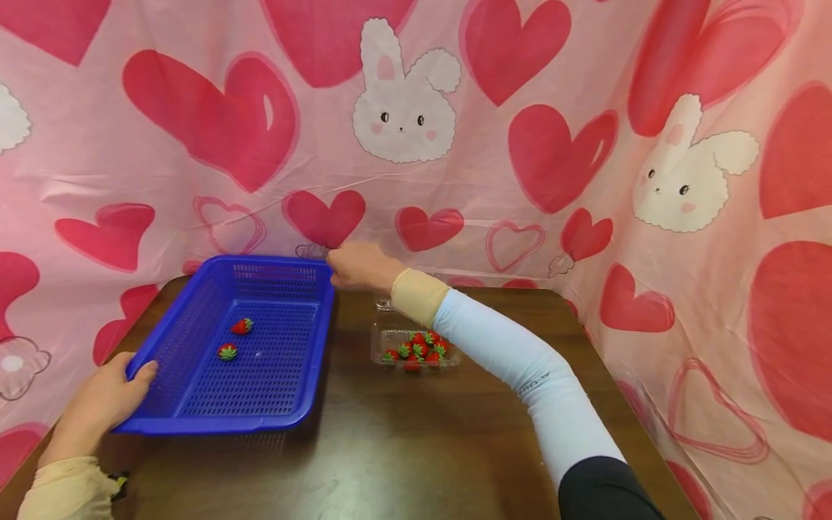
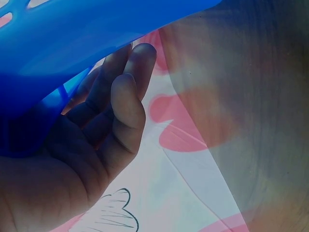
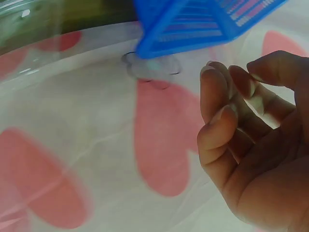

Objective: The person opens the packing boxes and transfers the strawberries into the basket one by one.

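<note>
My left hand (image 1: 107, 397) grips the near-left corner of a blue plastic basket (image 1: 214, 426), thumb over the rim. In the left wrist view its fingers (image 2: 128, 111) curl beneath the rim. Two strawberries, one strawberry (image 1: 242, 326) behind the other strawberry (image 1: 227, 352), lie on the slatted floor of the basket. At the basket's far right corner is my right hand (image 1: 364, 266). The right wrist view shows that hand (image 3: 265, 154) with loosely bent fingers, a gap between them and the basket corner (image 3: 164, 38), and nothing held.
Right of the basket, a clear plastic box (image 1: 377, 339) with several strawberries (image 1: 419, 349) stands on the dark wooden table (image 1: 416, 448), partly under my right forearm. A pink curtain (image 1: 325, 159) with hearts and rabbits hangs behind and along both sides of the table.
</note>
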Demonstrator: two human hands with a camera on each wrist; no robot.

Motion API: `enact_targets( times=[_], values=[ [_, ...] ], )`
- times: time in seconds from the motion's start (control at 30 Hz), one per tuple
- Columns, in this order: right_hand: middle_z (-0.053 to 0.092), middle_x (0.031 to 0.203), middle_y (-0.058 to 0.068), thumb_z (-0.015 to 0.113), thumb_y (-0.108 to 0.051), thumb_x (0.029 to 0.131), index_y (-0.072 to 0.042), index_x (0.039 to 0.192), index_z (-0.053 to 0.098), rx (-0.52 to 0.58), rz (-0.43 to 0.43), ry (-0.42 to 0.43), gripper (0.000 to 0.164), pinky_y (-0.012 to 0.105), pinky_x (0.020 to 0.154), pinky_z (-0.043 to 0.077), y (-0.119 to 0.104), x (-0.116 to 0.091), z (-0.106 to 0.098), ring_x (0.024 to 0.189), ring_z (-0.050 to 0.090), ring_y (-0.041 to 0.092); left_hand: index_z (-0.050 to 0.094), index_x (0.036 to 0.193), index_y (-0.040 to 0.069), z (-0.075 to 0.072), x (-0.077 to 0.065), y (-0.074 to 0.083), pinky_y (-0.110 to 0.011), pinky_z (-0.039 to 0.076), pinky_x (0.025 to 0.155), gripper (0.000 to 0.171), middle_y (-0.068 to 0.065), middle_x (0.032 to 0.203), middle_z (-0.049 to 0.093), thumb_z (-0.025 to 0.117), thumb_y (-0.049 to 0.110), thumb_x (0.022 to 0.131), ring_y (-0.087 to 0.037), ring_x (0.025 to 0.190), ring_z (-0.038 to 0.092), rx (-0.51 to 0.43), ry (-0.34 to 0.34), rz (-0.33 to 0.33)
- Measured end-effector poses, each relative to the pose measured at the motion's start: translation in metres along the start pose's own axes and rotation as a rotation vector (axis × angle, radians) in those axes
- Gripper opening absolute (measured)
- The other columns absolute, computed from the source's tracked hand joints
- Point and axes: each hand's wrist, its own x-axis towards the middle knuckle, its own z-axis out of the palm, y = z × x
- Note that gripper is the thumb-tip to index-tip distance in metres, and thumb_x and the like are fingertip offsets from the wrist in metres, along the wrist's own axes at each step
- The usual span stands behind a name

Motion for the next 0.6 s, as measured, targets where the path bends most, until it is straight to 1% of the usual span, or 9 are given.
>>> enact_targets(
  times=[0.13,0.2,0.27,0.33,0.43,0.53,0.6],
  values=[
    [0.068,0.081,0.003,0.055,-0.022,0.091,-0.015,0.084,0.065,0.019,0.024,-0.016,0.014,0.044,0.064,0.055,0.021,-0.017,0.01,0.076,0.067,0.024,0.037,0.126,-0.019,0.0,0.002,-0.002,-0.065,0.043,0.077,0.059,-0.048,0.112,0.05,0.042,0.034,0.102,-0.063,0.096,0.051,0.004,-0.001,-0.004],
    [0.064,0.075,0.002,0.057,-0.02,0.09,-0.015,0.081,0.063,0.027,0.037,-0.034,0.012,0.042,0.062,0.054,0.03,-0.025,0.016,0.072,0.064,0.023,0.037,0.125,-0.02,0.0,0.002,-0.002,-0.065,0.043,0.078,0.059,-0.048,0.112,0.049,0.041,0.034,0.102,-0.064,0.097,0.05,0.004,-0.001,-0.004],
    [0.059,0.071,0.0,0.058,-0.018,0.089,-0.015,0.077,0.06,0.047,0.031,-0.057,0.012,0.04,0.062,0.053,0.039,-0.034,0.022,0.068,0.06,0.02,0.037,0.125,-0.02,0.0,0.001,-0.003,-0.065,0.043,0.077,0.059,-0.048,0.112,0.049,0.041,0.034,0.103,-0.064,0.097,0.05,0.003,-0.002,-0.004],
    [0.053,0.067,-0.002,0.06,-0.018,0.089,-0.015,0.074,0.057,0.043,0.024,-0.078,0.015,0.039,0.061,0.052,0.047,-0.041,0.029,0.065,0.054,0.018,0.037,0.125,-0.02,0.0,0.001,-0.002,-0.065,0.043,0.077,0.058,-0.049,0.112,0.049,0.041,0.034,0.103,-0.065,0.097,0.05,0.005,-0.005,-0.004],
    [0.049,0.066,-0.004,0.063,-0.019,0.089,-0.016,0.072,0.056,0.046,-0.005,-0.117,0.018,0.035,0.06,0.049,0.057,-0.052,0.04,0.064,0.048,0.015,0.036,0.125,-0.021,-0.001,0.0,0.0,-0.065,0.043,0.077,0.059,-0.049,0.111,0.049,0.041,0.033,0.103,-0.065,0.097,0.05,0.003,-0.011,-0.004],
    [0.049,0.066,-0.005,0.064,-0.02,0.089,-0.016,0.076,0.058,0.09,-0.005,-0.179,0.015,0.031,0.057,0.044,0.063,-0.062,0.053,0.062,0.045,0.014,0.036,0.125,-0.021,-0.001,0.0,0.002,-0.066,0.043,0.078,0.058,-0.049,0.112,0.049,0.041,0.032,0.103,-0.065,0.098,0.05,0.003,-0.011,-0.007],
    [0.053,0.068,-0.005,0.064,-0.02,0.09,-0.016,0.082,0.06,0.123,-0.001,-0.228,0.01,0.031,0.058,0.045,0.065,-0.068,0.062,0.063,0.047,0.014,0.036,0.125,-0.021,-0.001,0.0,0.002,-0.066,0.043,0.078,0.058,-0.05,0.113,0.048,0.04,0.032,0.103,-0.066,0.098,0.049,0.006,-0.011,-0.007]
  ],
)
